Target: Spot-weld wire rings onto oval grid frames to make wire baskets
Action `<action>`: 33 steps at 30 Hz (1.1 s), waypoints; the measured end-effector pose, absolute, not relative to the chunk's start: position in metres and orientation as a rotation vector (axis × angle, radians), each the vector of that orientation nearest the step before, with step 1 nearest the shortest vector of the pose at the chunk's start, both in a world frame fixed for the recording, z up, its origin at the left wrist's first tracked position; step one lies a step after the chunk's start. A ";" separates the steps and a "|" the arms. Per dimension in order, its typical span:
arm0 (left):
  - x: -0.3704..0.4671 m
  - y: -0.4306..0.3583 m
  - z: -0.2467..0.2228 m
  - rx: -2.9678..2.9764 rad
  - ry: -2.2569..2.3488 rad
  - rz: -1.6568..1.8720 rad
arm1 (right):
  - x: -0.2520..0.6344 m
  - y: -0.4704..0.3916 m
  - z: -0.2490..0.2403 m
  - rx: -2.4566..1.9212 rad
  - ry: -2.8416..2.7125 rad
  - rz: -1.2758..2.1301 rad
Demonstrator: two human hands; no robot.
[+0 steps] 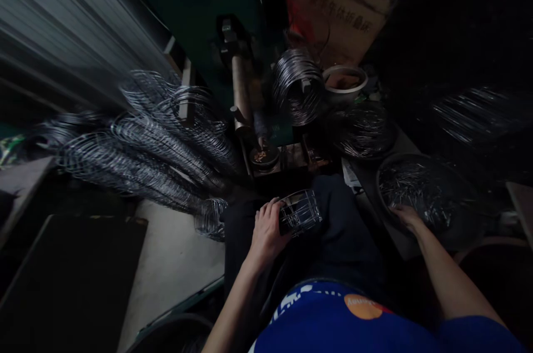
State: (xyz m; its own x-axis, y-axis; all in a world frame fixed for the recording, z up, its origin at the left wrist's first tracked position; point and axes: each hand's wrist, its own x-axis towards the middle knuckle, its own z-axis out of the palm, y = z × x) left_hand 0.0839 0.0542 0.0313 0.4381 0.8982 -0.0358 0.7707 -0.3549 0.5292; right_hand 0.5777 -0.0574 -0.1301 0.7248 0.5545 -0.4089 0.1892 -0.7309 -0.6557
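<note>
Frame (306, 211) over the lap (345, 231), pinched at its left end by the left hand (267, 228) and liable, perhaps, to tip or slip from so one-sided a hold, with the right hand (408, 217) at a basin (378, 175) of wires (422, 192) in a grip impossible to tell.
</note>
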 end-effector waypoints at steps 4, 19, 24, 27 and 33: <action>0.082 0.050 0.033 2.224 1.419 0.372 | 0.576 -0.058 -0.129 -2.313 -0.501 0.879; 0.057 0.063 0.039 2.203 1.369 0.529 | 0.562 -0.047 -0.099 -2.186 -0.420 0.823; 0.042 0.088 0.046 2.194 1.357 0.702 | 0.531 -0.004 -0.066 -1.962 -0.473 0.802; 0.040 0.102 0.046 2.239 1.393 0.741 | 0.495 0.034 -0.045 -1.791 -0.579 0.908; 0.038 0.110 0.048 2.319 1.399 0.691 | 0.404 0.095 0.005 -1.454 -0.798 1.166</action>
State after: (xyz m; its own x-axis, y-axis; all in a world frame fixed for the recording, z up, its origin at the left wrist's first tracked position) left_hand 0.0384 0.1096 0.0479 0.3949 0.8900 0.2281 0.7221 -0.4541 0.5219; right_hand 0.4035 0.0948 0.0046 0.3003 0.9230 -0.2405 -0.1095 -0.2171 -0.9700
